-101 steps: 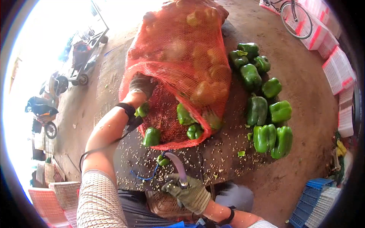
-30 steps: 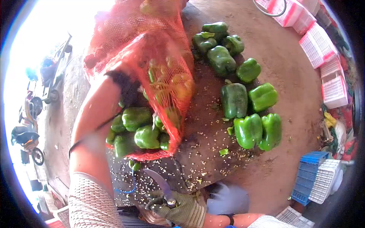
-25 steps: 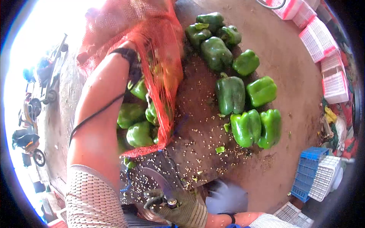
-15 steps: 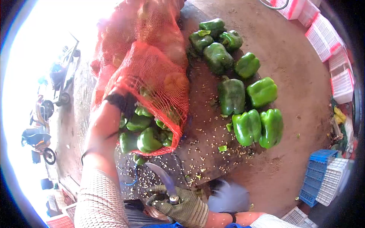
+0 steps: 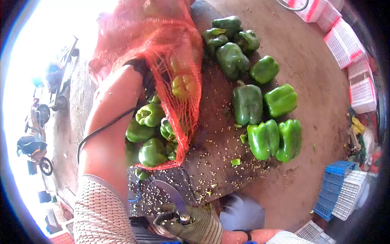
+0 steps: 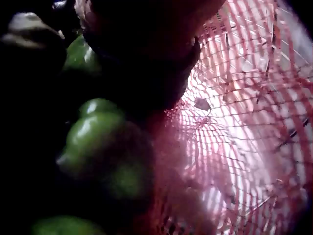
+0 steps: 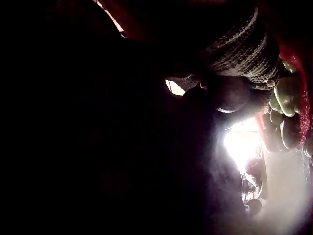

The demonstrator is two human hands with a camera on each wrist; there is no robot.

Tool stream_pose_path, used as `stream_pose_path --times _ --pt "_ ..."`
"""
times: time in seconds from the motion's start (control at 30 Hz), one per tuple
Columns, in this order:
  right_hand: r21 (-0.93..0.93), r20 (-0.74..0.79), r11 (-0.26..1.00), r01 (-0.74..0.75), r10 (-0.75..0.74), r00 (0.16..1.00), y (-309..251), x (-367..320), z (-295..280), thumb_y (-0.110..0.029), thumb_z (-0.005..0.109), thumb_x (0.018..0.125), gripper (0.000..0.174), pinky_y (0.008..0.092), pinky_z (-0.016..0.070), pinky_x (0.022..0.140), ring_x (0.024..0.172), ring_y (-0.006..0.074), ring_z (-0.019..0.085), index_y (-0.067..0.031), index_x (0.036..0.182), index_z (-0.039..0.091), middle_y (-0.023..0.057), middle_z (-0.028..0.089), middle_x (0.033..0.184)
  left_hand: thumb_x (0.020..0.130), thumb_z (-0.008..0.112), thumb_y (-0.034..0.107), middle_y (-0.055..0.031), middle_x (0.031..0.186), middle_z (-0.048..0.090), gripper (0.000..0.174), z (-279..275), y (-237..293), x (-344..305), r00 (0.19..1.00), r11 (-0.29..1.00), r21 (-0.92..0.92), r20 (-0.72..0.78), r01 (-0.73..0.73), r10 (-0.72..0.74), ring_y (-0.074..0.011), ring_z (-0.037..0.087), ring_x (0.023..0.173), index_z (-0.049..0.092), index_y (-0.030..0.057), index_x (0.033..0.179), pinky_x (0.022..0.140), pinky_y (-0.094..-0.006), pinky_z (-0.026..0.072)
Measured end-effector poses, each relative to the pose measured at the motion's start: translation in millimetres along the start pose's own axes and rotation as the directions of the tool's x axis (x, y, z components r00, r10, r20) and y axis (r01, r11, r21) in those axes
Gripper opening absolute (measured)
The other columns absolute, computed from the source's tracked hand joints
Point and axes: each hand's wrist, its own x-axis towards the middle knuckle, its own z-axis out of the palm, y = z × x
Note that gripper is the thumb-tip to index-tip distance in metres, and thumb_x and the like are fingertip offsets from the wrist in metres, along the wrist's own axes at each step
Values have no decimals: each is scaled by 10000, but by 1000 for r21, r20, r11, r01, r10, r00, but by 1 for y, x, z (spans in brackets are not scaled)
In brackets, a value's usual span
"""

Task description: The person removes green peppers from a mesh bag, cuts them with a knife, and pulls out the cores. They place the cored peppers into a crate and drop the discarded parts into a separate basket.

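Observation:
My left arm reaches into the mouth of a red mesh sack (image 5: 168,38). The gloved left hand (image 5: 149,83) is in shadow inside, its fingers hidden. Several green bell peppers (image 5: 153,152) lie at the sack's mouth below the forearm. In the left wrist view, a pepper (image 6: 95,139) shows close to the dark wrist, beside lit mesh. My right hand (image 5: 195,227), in a striped knit glove, grips a curved knife (image 5: 172,195) near my lap, blade up and toward the left. The right wrist view is mostly dark, with the glove cuff (image 7: 244,49) at the top.
Several more bell peppers (image 5: 247,103) stand in a group right of the sack. Pale seeds and green scraps (image 5: 235,162) litter the dark board (image 5: 215,179). A small green piece (image 5: 142,174) lies by the sack's lip. Blue (image 5: 331,189) and white crates (image 5: 351,193) stand at right.
The left arm has gone deeper into the sack, and the mesh lifts and sags around it. More peppers now sit at the mouth. The right hand keeps holding the knife; the head view has shifted.

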Motion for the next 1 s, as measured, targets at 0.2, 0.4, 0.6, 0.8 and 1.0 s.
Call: stream_pose_path --times 0.2,0.4,0.6,0.8,1.0 --pt "-82 -11 996 25 -26 1000 11 6 10 -184 713 908 322 277 537 791 912 108 649 -46 1194 656 38 705 1040 850 670 360 -142 1277 636 523 10 12 20 999 998 -35 -18 -44 43 -298 601 1190 590 148 1321 1014 -412 473" --pt "-57 51 994 -94 97 994 4 -1 23 -179 721 902 348 273 538 766 877 98 649 -57 1220 649 31 707 1009 853 667 358 -140 1283 632 531 14 -11 -32 997 997 -50 47 -61 63 -300 597 1196 579 153 1335 1018 -413 470" --pt "90 6 994 -69 69 998 1 -9 29 -156 720 902 354 261 539 762 858 88 647 -61 1235 645 18 712 995 855 665 357 -138 1289 629 540 0 -33 -133 987 997 -46 146 -65 71 -302 593 1202 569 157 1348 1023 -414 467" --pt "-87 -11 989 118 -120 993 -11 -20 27 -141 707 915 361 260 539 775 870 80 644 -60 1258 631 15 711 1003 857 663 355 -136 1295 626 550 -25 -29 -242 948 996 -58 308 -60 76 -304 589 1207 558 161 1361 1027 -416 464" --pt "417 115 909 -7 -45 992 -15 -24 31 -61 695 908 397 266 557 769 917 189 646 -53 1292 593 96 678 1083 860 661 353 -134 1301 622 559 -63 -4 -247 811 993 -9 576 -120 103 -306 585 1213 548 166 1374 1032 -417 461"
